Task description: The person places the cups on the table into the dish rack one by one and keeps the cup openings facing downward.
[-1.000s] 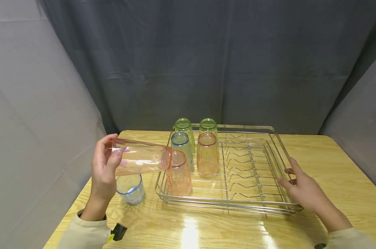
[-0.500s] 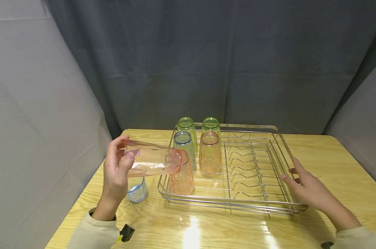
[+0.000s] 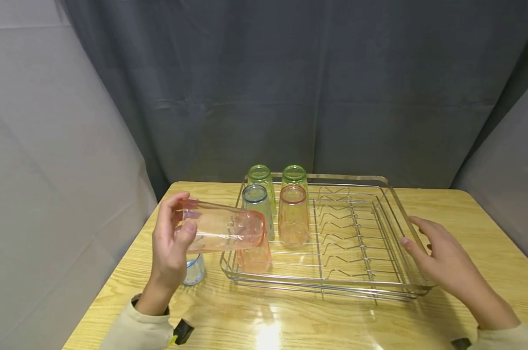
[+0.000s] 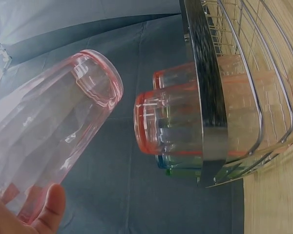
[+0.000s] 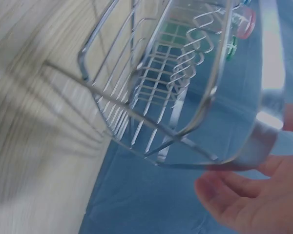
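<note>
My left hand point(image 3: 169, 250) grips a clear pink drinking glass point(image 3: 222, 224), lying almost level in the air with its red-ringed end pointing right. The glass overlaps an upside-down pink glass point(image 3: 254, 260) at the front left of the wire dish rack point(image 3: 347, 284). In the left wrist view the held glass point(image 4: 53, 122) is apart from the racked pink glass point(image 4: 173, 122). My right hand point(image 3: 449, 265) rests loosely about the rack's right rim, thumb on the inner side, fingers fairly straight. In the right wrist view its thumb point(image 5: 215, 192) hangs below the rim.
Also upside down in the rack are a blue glass point(image 3: 254, 206), an orange-pink glass point(image 3: 293, 218) and two green glasses point(image 3: 260, 176). A short blue glass point(image 3: 195, 270) stands on the wooden table point(image 3: 229, 321), partly hidden. Dark curtain point(image 3: 246, 97) hangs behind.
My left hand has carried the pink glass to the right, over the front-left racked glass. The right hand's fingers have loosened and straightened at the rack's rim.
</note>
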The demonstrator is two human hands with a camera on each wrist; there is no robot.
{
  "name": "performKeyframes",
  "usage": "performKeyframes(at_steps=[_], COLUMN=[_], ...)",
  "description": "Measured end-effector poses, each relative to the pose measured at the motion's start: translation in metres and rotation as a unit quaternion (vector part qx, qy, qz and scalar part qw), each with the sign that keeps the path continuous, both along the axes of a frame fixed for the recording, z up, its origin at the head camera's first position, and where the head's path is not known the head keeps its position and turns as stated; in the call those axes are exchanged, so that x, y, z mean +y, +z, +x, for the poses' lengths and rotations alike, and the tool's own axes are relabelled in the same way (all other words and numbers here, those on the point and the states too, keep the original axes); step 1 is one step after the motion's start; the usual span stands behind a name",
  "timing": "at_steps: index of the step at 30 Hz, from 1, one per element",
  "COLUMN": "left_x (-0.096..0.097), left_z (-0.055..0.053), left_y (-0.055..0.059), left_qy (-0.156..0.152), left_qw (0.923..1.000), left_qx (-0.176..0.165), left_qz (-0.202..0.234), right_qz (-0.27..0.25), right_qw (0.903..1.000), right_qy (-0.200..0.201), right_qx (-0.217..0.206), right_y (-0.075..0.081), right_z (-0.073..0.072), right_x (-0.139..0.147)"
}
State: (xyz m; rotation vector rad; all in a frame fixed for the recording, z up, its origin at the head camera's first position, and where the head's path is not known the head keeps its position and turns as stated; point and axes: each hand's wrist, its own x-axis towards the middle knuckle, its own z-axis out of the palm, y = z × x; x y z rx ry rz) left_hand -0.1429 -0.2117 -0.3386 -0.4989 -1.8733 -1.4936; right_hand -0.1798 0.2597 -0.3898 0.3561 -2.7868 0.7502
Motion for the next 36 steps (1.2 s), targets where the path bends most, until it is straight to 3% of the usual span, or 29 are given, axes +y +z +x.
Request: performKeyframes(at_steps=[10, 18, 24, 36], left_x=[0.008, 0.020, 0.030, 0.048], left_z=[0.001, 0.003, 0.002, 0.003], left_y=[-0.002, -0.005, -0.006, -0.006], left_qy=[-0.016, -0.011, -0.017, -0.032], left_qw=[0.9997, 0.9996, 0.9990, 0.9987], left_qx=[-0.015, -0.018, -0.005, -0.009], left_qz=[0.009, -0.020, -0.040, -0.039], right_qz=[-0.033, -0.039, -0.041, -0.057], right_qw=[0.9938, 0.9820, 0.9800, 0.9779], right_qy=[0.039, 0.088, 0.114, 0.148], right_qx=[0.098, 0.162, 0.158, 0.136], right_y=[0.013, 0.024, 0.029, 0.029], right_z=[0.014, 0.024, 0.030, 0.037], right_x=[-0.021, -0.048, -0.063, -0.085])
